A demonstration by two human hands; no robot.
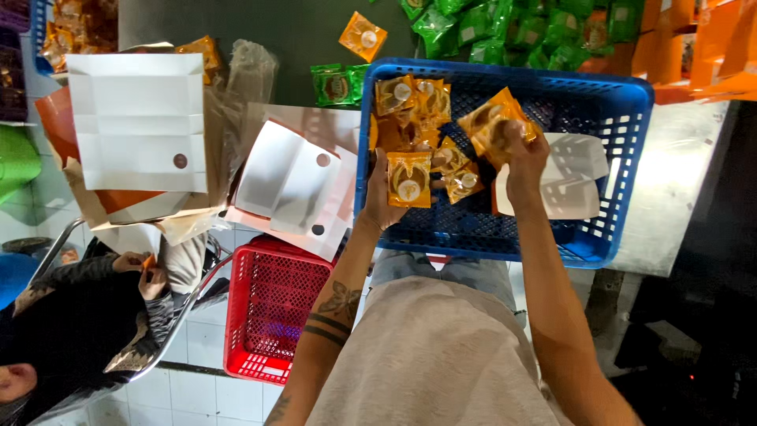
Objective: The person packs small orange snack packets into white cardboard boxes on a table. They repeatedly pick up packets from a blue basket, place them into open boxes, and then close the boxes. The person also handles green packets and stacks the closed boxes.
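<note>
Both hands are down in the blue crate (623, 102) that sits on the dark bench (300, 31), and both are busy. The left hand (382, 197) has its grip clamped on one orange packet (409, 180), thumb on the near edge, fingers tucked behind and out of sight. The right hand (523, 154) is closed around a bunch of orange packets (493, 125) held above the crate floor; how many it has, I cannot tell, since they overlap and the fingers cover the lower ones. More loose orange packets (410, 99) lie heaped in the crate's left half, and a folded white box (572, 185) rests in its right half, partly behind the right wrist. Just left of the crate lie flat white cartons (296, 177), one overlapping the next, with a bigger white carton (138, 118) further left. A red basket (272, 312) sits below the bench edge, its near side hidden by the left forearm. Green packets (505, 28) run off the top of the frame. At bottom left another person's hands (138, 272) hold something small and orange, too tiny to make out.
</note>
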